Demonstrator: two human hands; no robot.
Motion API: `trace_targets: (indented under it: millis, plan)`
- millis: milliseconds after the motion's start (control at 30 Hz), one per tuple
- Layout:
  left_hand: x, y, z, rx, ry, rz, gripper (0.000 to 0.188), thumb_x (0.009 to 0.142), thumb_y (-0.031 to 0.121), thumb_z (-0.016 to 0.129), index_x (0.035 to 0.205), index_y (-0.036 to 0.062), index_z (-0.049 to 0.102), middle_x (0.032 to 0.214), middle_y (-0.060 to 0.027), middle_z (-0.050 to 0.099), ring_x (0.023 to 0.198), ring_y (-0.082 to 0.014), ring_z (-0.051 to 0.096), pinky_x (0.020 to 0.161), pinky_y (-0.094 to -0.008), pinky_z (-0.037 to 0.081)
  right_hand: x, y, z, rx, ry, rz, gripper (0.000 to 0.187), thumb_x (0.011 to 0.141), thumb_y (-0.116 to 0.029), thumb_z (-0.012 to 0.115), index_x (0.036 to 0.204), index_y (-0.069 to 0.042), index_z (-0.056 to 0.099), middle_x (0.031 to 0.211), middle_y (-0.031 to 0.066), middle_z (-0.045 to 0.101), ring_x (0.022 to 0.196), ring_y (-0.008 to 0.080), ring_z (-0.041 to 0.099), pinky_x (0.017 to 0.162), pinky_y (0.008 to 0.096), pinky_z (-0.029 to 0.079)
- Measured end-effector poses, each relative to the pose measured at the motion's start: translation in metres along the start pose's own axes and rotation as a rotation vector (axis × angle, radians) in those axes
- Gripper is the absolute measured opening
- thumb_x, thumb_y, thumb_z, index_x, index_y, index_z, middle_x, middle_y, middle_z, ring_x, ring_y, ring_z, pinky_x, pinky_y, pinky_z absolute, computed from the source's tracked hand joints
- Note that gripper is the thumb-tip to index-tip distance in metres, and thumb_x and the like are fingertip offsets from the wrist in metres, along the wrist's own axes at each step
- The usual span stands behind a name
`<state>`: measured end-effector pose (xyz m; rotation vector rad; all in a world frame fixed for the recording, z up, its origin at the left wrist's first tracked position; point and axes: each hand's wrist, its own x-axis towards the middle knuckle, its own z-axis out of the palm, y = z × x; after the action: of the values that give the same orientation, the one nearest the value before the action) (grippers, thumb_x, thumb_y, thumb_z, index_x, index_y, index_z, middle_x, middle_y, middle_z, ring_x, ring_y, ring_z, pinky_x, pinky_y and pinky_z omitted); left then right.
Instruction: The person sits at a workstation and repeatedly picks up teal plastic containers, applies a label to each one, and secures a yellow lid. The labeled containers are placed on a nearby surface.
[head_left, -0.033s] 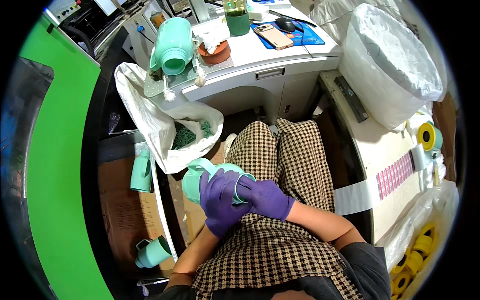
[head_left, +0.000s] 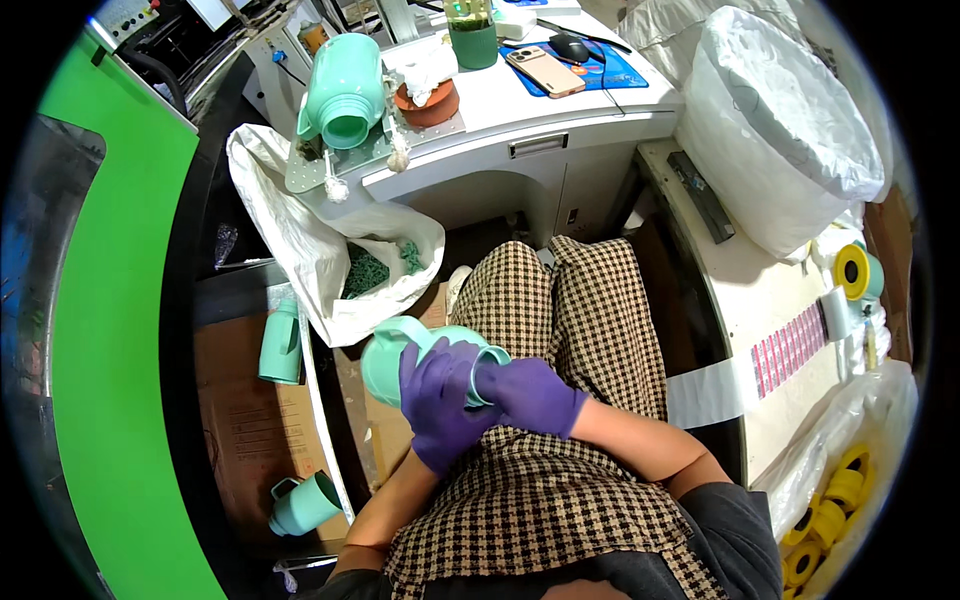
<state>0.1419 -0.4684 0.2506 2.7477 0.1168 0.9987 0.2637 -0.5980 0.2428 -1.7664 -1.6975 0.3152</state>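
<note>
A mint-green plastic jug shell (head_left: 385, 365) with a loop handle lies on its side over my lap, its wide round mouth turned to the right. My left hand (head_left: 440, 405), in a purple glove, is wrapped round it near the mouth. At the mouth's rim is my right hand (head_left: 535, 397), also purple-gloved, with its fingers curled and their tips hidden inside the opening. Whatever they may hold there is out of sight. Beyond the jug shell stands a white sack (head_left: 385, 310) with green plastic shavings (head_left: 367, 272) in it.
Another jug shell (head_left: 346, 90) lies on the white desk (head_left: 490, 120), near a phone (head_left: 546, 72). Two more, one upper (head_left: 281, 345) and one lower (head_left: 305, 505), lie in a carton (head_left: 255, 420) at left. Yellow rings (head_left: 828, 522) fill a clear bag at right.
My right hand has shifted slightly at the jug shell's mouth, and its fingers show less over the rim. My left hand keeps its hold.
</note>
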Motion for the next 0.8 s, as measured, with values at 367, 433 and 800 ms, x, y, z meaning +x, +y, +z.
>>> trace_targets:
  millis: [367, 433, 800]
  plan:
    - [0.008, -0.014, -0.015, 0.012, -0.078, -0.151, 0.064, 0.077, 0.055, 0.075, 0.123, 0.0122, 0.062, 0.122, -0.0095, 0.061, 0.110, -0.0320, 0.063, 0.105, -0.0581, 0.043, -0.023, -0.015, -0.005, -0.046, 0.187, -0.020, 0.044, 0.083, -0.025, 0.076, 0.119, -0.008, 0.057, 0.113, 0.0140, 0.060, 0.078, 0.0259, 0.068, 0.065, 0.0332, 0.058]
    - [0.002, -0.020, -0.010, -0.003, -0.002, -0.050, 0.060, 0.079, 0.051, 0.075, 0.123, 0.0118, 0.061, 0.120, -0.0098, 0.060, 0.108, -0.0321, 0.064, 0.104, -0.0587, 0.043, -0.023, -0.015, -0.013, 0.016, 0.201, -0.014, 0.036, 0.090, -0.032, 0.073, 0.114, -0.009, 0.060, 0.102, 0.0110, 0.062, 0.070, 0.0229, 0.066, 0.061, 0.0321, 0.056]
    - [-0.024, -0.040, -0.016, -0.021, 0.048, -0.379, 0.078, 0.065, 0.027, 0.090, 0.128, -0.0037, 0.056, 0.122, -0.0195, 0.062, 0.113, -0.0354, 0.061, 0.097, -0.0456, 0.050, -0.117, -0.004, -0.118, 0.948, 0.936, 0.015, 0.034, 0.101, -0.033, 0.056, 0.121, -0.006, 0.057, 0.101, 0.0052, 0.057, 0.092, 0.0191, 0.056, 0.080, 0.0359, 0.052]
